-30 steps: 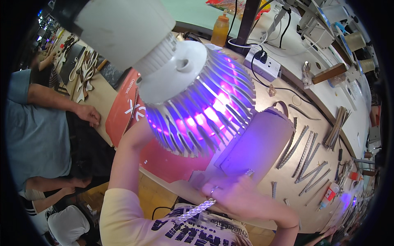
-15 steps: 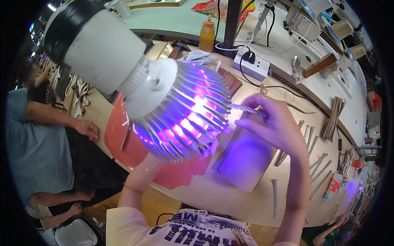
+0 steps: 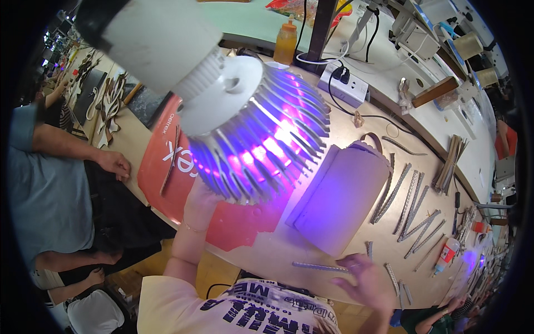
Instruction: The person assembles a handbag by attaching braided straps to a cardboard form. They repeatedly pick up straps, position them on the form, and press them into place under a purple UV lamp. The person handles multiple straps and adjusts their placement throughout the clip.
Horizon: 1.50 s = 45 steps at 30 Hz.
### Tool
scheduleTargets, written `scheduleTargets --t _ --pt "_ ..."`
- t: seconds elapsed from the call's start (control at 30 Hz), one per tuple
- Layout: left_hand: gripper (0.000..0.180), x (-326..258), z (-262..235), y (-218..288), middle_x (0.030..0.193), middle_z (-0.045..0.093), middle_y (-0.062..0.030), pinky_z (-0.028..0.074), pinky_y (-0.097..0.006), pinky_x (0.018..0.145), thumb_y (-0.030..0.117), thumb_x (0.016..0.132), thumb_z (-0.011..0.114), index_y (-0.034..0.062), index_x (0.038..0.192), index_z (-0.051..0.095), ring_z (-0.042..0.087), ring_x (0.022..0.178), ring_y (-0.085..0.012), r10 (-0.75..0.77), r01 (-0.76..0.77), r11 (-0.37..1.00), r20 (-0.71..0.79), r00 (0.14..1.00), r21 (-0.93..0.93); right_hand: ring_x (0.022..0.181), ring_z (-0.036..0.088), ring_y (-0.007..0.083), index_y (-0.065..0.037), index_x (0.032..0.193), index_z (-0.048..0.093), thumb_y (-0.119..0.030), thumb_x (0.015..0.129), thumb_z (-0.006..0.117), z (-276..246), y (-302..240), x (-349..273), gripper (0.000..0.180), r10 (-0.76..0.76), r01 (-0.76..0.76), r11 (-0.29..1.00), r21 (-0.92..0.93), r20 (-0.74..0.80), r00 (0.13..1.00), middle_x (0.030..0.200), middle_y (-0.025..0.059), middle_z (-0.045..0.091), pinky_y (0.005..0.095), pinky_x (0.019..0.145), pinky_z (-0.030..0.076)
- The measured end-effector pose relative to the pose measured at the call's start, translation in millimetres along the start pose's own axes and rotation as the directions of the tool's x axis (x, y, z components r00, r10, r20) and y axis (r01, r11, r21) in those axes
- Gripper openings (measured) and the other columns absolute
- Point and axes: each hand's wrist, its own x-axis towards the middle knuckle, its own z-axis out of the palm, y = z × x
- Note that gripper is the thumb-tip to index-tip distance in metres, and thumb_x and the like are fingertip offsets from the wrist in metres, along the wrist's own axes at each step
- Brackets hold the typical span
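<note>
My left hand (image 3: 196, 205) rests on a red sheet (image 3: 161, 172) on the workbench; its fingers are hidden behind a big finned lamp (image 3: 256, 139) that glows violet. My right hand (image 3: 364, 278) is low at the bench's front edge, fingers spread. Its fingertips touch the end of a thin ridged metal strip (image 3: 318, 268) lying flat on the wood. A grey board block (image 3: 342, 195), lit violet, lies between the two hands.
Several ridged strips (image 3: 413, 207) lie right of the block, with a small glue bottle (image 3: 445, 256) beyond. An orange bottle (image 3: 285, 42), a white power strip (image 3: 342, 86) and cables sit at the back. Another person in a blue shirt (image 3: 44, 183) sits at the left.
My right hand came down from above the grey block to the front edge, and the strip it held now lies on the bench. The left hand stayed under the lamp.
</note>
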Motion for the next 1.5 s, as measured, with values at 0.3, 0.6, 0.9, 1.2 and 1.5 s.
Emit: scheduleTargets --t 0.3,0.6,0.9,1.2,1.5 --pt "0.039 41 4 32 0.084 0.053 -0.0053 0.050 -0.029 0.064 0.021 0.101 0.049 -0.0023 0.132 0.044 0.055 0.073 -0.0169 0.042 -0.048 0.972 0.033 0.999 0.228 0.076 0.065 0.0167 -0.005 0.091 0.070 -0.030 0.079 0.076 -113 22 266 0.028 -0.148 0.178 0.975 0.135 -0.205 0.968 0.080 0.0068 0.068 0.0311 0.069 0.050" --pt "0.037 56 17 59 0.089 0.057 -0.0088 0.056 -0.027 0.059 0.016 0.101 0.047 -0.0032 0.133 0.043 0.063 0.075 -0.0191 0.049 -0.091 0.867 0.098 0.994 0.489 0.091 0.069 0.0283 -0.009 0.097 0.071 -0.034 0.071 0.081 -87 31 343 0.037 0.014 -0.032 0.995 -0.091 -0.194 0.981 0.094 0.0131 0.071 0.0401 0.078 0.054" --pt "0.035 64 33 61 0.093 0.061 -0.0121 0.060 -0.024 0.051 0.013 0.101 0.045 -0.0037 0.132 0.043 0.070 0.075 -0.0198 0.136 -0.192 0.829 0.145 0.980 0.526 0.080 0.069 0.0228 -0.009 0.088 0.071 -0.034 0.073 0.080 -84 35 344 0.031 0.043 -0.055 0.997 -0.060 -0.181 0.983 0.084 0.0085 0.071 0.0367 0.071 0.054" --pt "0.036 63 41 69 0.097 0.063 -0.0092 0.048 -0.022 0.050 0.012 0.102 0.045 -0.0019 0.135 0.044 0.063 0.071 -0.0125 0.284 -0.259 0.755 0.055 0.957 0.602 0.080 0.067 0.0282 -0.007 0.082 0.067 -0.013 0.073 0.068 -99 4 312 0.010 -0.235 0.229 0.972 -0.052 -0.166 0.958 0.080 0.0124 0.068 0.0398 0.072 0.052" --pt "0.040 51 64 44 0.105 0.063 -0.0170 0.055 -0.034 0.075 0.018 0.101 0.046 -0.0044 0.134 0.041 0.066 0.089 -0.0215 0.297 -0.395 0.709 0.261 0.918 0.584 0.069 0.064 0.0181 -0.001 0.090 0.063 -0.011 0.076 0.067 -141 -71 268 0.018 -0.758 0.681 0.626 0.380 0.091 0.645 0.076 0.0077 0.068 0.0328 0.067 0.049"
